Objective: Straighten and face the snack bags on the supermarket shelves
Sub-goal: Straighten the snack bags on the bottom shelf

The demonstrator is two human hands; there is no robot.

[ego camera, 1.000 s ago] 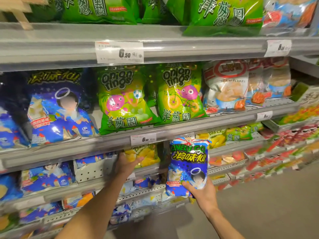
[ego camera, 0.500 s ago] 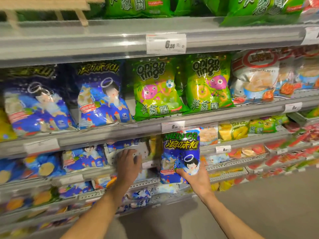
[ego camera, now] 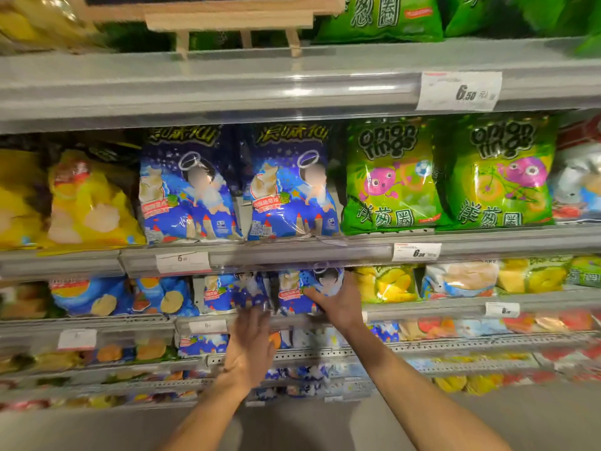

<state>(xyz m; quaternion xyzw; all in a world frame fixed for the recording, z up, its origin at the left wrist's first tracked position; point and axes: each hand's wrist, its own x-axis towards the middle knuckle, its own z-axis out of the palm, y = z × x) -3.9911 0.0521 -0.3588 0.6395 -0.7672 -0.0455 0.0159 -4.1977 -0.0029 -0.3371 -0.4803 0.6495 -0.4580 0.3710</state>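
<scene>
Right hand point(ego camera: 338, 304) grips the blue bag point(ego camera: 305, 292) on its shelf, seating it face-out; left hand point(ego camera: 250, 349), fingers spread below, holds nothing, ready to steady.

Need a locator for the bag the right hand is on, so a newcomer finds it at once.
Start at the two big green onion-ring bags, then drop one shelf and go left, past the yellow bags. The blue snack bag stands under the grey price rail, with the right hand gripping its front. Its blue twin just left goes unheld.
</scene>
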